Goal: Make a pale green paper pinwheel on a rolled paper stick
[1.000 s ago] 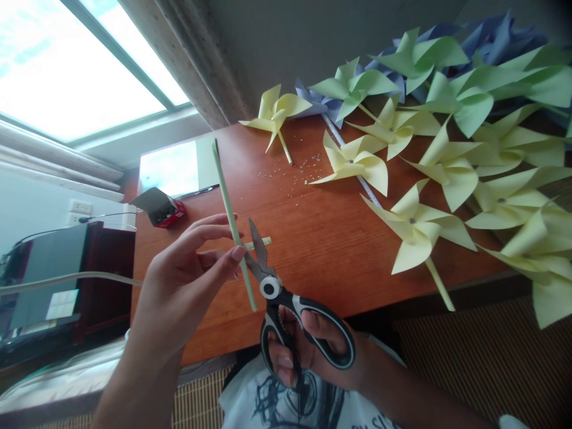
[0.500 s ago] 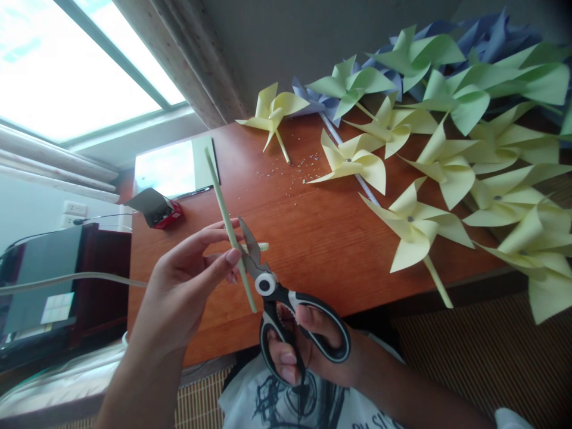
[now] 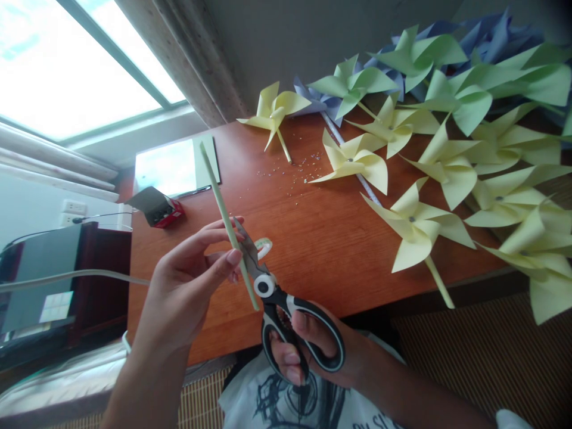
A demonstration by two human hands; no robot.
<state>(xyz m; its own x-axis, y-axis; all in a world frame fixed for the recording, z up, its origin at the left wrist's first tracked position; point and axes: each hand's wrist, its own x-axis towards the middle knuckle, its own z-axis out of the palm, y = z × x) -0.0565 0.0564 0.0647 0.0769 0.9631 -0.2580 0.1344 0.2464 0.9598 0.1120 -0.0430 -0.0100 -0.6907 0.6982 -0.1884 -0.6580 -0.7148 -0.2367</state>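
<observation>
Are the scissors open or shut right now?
Shut, or nearly: the scissors' blades lie together against the straw, no gap showing.

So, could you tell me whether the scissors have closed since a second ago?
Yes: the scissors blades have closed leftward onto the green straw.

The middle of the table (image 3: 313, 238) is bare wood, so a hand could pass there, between the hands and the paper pinwheels (image 3: 415, 226). The pinwheels fill the whole right side and the far edge, lying close together, some overlapping. Tiny scraps (image 3: 295, 170) are scattered near the far edge. At the left end sit a small red box (image 3: 163, 211) and a shiny flat sheet (image 3: 176, 167), with bare wood just in front of them.
</observation>
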